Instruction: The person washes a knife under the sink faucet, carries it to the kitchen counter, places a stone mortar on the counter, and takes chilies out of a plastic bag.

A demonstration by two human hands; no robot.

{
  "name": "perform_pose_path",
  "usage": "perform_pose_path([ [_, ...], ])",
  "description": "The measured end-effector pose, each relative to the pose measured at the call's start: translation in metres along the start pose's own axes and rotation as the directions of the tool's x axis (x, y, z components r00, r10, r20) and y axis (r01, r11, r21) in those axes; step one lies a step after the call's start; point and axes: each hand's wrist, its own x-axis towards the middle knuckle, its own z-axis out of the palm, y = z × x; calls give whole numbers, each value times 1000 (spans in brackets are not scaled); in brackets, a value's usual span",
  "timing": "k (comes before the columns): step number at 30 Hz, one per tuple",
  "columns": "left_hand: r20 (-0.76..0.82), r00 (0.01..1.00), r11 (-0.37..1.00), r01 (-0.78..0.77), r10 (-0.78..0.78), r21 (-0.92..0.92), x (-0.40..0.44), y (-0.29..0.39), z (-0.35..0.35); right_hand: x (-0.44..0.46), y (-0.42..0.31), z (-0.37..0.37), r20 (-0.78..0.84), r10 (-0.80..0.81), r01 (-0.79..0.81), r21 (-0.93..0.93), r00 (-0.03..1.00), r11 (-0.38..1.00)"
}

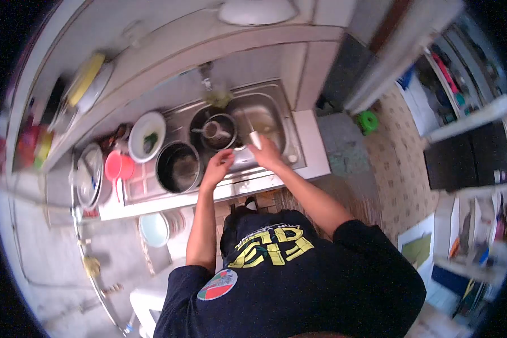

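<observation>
My right hand point(267, 153) grips a knife by its white handle point(256, 139); a thin blade seems to point away over the sink basin point(276, 107). My left hand point(218, 167) is at the sink's front edge, fingers loosely bent and apart, with nothing visible in it. Just beyond it, a dark pot point(232, 124) sits in the sink with a smaller metal cup or pan point(214, 132) inside. To the left of my left hand stands a large dark pot point(166, 169). The faucet point(206, 79) is behind the sink, with something yellow-green point(218, 100) below it.
Left on the counter are a white bowl point(138, 138) with green leaves, a pink dipper point(118, 164) and a metal basin point(83, 180). A pale bucket point(154, 230) is below the counter. Shelves with dishes point(87, 90) line the left wall. A green round object point(368, 121) is on the floor.
</observation>
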Motion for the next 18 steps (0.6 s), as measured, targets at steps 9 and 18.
perform_pose_path([
  [9, 102, 989, 973, -124, 105, 197, 18, 3, -17, 24, 9, 46, 392, 319, -468, 380, 863, 798],
  [18, 68, 963, 950, -243, 261, -197, 24, 16, -29, 11, -11, 62, -85, 187, -93, 626, 979, 774],
])
